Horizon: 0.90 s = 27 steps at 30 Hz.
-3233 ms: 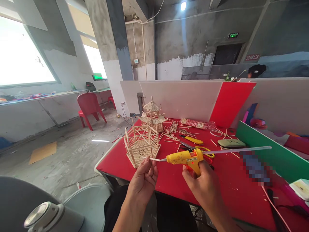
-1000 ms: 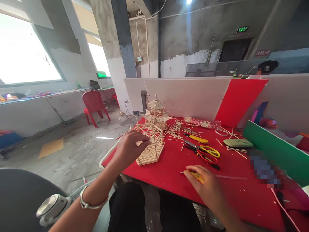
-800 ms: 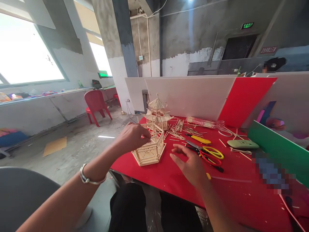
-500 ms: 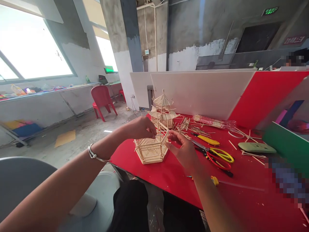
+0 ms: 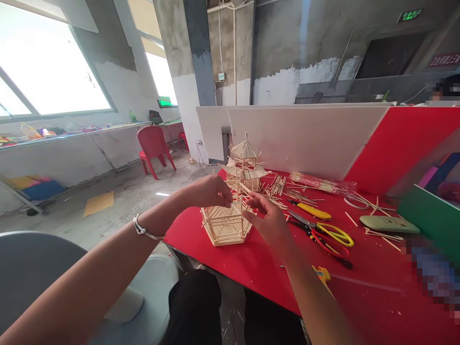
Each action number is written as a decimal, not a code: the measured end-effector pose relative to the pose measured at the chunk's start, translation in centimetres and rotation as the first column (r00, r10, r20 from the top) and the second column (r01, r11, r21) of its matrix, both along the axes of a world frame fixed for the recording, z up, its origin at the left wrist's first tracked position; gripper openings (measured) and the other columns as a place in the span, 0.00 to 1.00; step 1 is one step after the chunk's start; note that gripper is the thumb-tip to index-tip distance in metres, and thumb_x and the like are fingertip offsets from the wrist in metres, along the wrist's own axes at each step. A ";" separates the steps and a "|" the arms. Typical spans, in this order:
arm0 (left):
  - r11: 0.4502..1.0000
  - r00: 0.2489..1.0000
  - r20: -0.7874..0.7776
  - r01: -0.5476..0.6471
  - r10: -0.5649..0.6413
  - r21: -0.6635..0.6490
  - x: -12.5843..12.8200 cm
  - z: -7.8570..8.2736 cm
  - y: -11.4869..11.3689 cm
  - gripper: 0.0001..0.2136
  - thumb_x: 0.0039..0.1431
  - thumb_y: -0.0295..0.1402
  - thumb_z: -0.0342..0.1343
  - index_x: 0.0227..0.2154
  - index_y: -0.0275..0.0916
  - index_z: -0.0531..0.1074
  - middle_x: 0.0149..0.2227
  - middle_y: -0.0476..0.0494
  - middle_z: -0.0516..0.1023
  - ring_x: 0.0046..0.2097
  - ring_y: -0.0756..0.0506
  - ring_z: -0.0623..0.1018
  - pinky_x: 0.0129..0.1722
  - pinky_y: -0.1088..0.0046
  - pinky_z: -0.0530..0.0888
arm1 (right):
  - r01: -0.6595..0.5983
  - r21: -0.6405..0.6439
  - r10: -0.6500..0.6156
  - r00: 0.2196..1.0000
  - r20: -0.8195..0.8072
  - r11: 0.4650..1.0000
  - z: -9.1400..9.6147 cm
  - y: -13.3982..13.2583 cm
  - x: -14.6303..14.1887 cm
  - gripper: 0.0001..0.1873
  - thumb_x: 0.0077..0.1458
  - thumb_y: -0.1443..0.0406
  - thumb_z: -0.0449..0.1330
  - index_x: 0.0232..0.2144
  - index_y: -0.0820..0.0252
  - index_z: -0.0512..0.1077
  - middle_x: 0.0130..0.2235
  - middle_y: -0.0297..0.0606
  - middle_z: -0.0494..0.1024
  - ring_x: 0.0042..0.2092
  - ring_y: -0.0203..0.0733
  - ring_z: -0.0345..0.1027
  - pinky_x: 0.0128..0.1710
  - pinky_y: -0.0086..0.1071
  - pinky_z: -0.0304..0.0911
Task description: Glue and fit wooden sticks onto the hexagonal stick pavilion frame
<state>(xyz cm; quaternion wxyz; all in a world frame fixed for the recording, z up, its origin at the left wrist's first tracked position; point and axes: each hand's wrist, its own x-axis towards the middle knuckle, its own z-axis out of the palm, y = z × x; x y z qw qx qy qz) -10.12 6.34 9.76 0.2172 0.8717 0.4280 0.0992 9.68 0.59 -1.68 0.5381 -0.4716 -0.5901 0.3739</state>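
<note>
A hexagonal frame of thin wooden sticks (image 5: 225, 224) stands near the left front of the red table (image 5: 273, 268). My left hand (image 5: 210, 190) is closed in a pinch at the frame's upper left rail; a metal bracelet sits on that wrist. My right hand (image 5: 268, 219) touches the frame's right side, thumb and fingers curved around the top rail. What the pinching fingers hold is too small to make out. The yellow glue gun (image 5: 323, 275) lies on the table behind my right forearm, mostly hidden.
A finished stick pagoda (image 5: 245, 164) stands just behind the frame. Loose sticks (image 5: 278, 187), a yellow utility knife (image 5: 312, 209), scissors and pliers (image 5: 328, 235) and a pale green case (image 5: 390, 224) lie to the right. White and red boards (image 5: 323, 139) back the table. A red chair (image 5: 154, 146) stands on the floor.
My right hand set the glue gun down on the table and moved left to the frame's right side. My left hand carried a stick to the frame's top rail and stays there.
</note>
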 end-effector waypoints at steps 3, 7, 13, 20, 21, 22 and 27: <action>1.000 1.000 0.019 0.017 -0.017 -0.003 0.0 -0.1 0.1 0.05 0.46 0.33 0.66 0.28 0.44 0.84 0.28 0.49 0.84 0.32 0.47 0.78 0.31 0.74 0.67 | 0.001 0.008 -0.001 1.000 0.004 1.000 0.0 0.0 0.0 0.28 0.50 0.61 0.66 0.54 0.54 0.71 0.46 0.40 0.80 0.50 0.46 0.74 0.52 0.42 0.69; 0.999 0.999 0.008 0.032 -0.033 0.006 -0.1 -0.1 0.2 0.05 0.47 0.32 0.66 0.29 0.43 0.85 0.29 0.48 0.84 0.32 0.47 0.78 0.31 0.74 0.68 | 0.001 0.014 -0.001 1.000 0.022 1.000 0.0 -0.1 0.0 0.27 0.50 0.60 0.66 0.54 0.54 0.72 0.46 0.40 0.80 0.49 0.45 0.74 0.52 0.42 0.68; 0.999 0.999 0.040 0.030 -0.029 -0.015 -0.1 0.0 0.1 0.05 0.46 0.31 0.66 0.28 0.44 0.85 0.28 0.49 0.84 0.31 0.47 0.78 0.31 0.74 0.67 | 0.000 0.011 0.000 1.000 0.030 1.000 0.2 -0.1 0.1 0.27 0.50 0.60 0.66 0.54 0.54 0.72 0.46 0.40 0.80 0.49 0.45 0.74 0.52 0.42 0.68; 1.000 0.999 0.025 0.024 -0.024 -0.013 0.0 0.1 -0.1 0.05 0.47 0.31 0.65 0.28 0.44 0.85 0.29 0.48 0.84 0.31 0.47 0.78 0.30 0.74 0.67 | -0.016 0.004 0.016 1.000 0.012 1.000 0.4 0.0 -0.1 0.27 0.51 0.60 0.65 0.54 0.55 0.71 0.46 0.40 0.80 0.49 0.44 0.74 0.52 0.40 0.68; 1.000 0.999 0.032 0.018 -0.018 -0.016 0.1 0.2 -0.1 0.05 0.47 0.31 0.66 0.28 0.44 0.85 0.28 0.48 0.84 0.31 0.47 0.78 0.30 0.74 0.67 | -0.017 0.002 0.016 1.000 0.013 1.000 0.4 0.0 -0.2 0.27 0.51 0.61 0.66 0.54 0.55 0.71 0.46 0.40 0.80 0.49 0.44 0.74 0.52 0.40 0.68; 1.000 0.999 0.034 0.013 -0.013 -0.018 0.1 0.2 -0.2 0.05 0.46 0.31 0.66 0.28 0.44 0.85 0.28 0.48 0.84 0.31 0.47 0.78 0.29 0.74 0.67 | -0.015 0.003 0.015 1.000 0.015 1.000 0.4 0.1 -0.2 0.27 0.51 0.61 0.66 0.54 0.55 0.71 0.46 0.39 0.80 0.49 0.44 0.74 0.52 0.41 0.68; 1.000 0.999 0.017 0.031 -0.031 -0.004 0.0 0.1 -0.1 0.05 0.47 0.32 0.65 0.29 0.44 0.85 0.28 0.48 0.84 0.31 0.48 0.78 0.31 0.75 0.68 | -0.013 0.019 0.013 1.000 0.015 1.000 0.2 0.3 -0.2 0.27 0.50 0.61 0.66 0.54 0.54 0.71 0.45 0.39 0.81 0.49 0.45 0.74 0.52 0.42 0.68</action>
